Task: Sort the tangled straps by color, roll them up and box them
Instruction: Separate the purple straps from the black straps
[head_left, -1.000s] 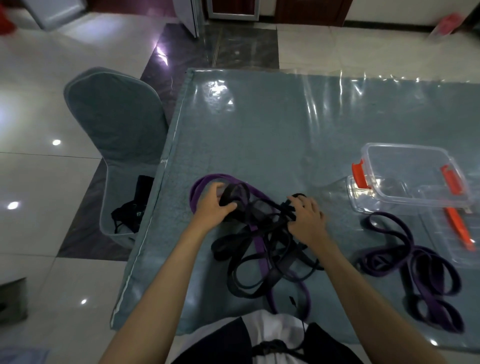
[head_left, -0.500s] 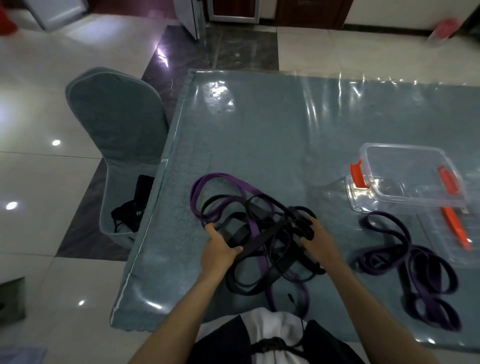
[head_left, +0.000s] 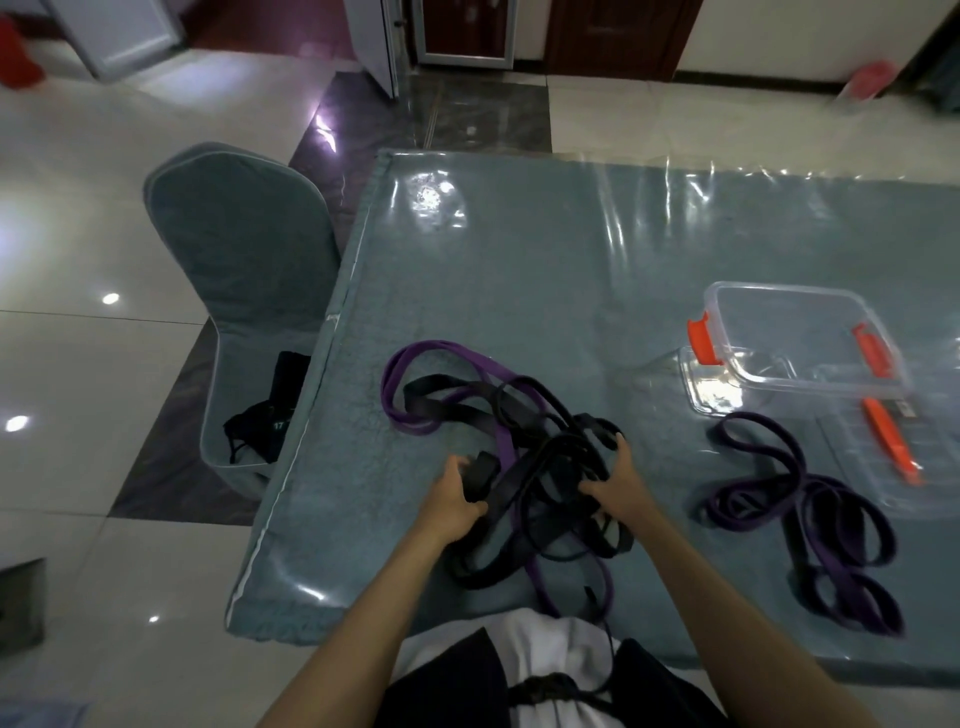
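Untangling is in hand. The left hand (head_left: 454, 506) pinches a black strap (head_left: 480, 475) in curled fingers; the right hand (head_left: 615, 486) grips the tangle (head_left: 524, 467) between them. Beyond the right fingers lie sorted purple straps (head_left: 810, 514) and the open box (head_left: 800, 343). Next: draw one colour free.

Item count — as visible: one tangle of black and purple straps (head_left: 519, 467), strap count within it indeterminate; one separate pile of purple straps (head_left: 810, 514); one clear plastic box (head_left: 800, 338) with two orange latches; one chair (head_left: 234, 270); two hands.
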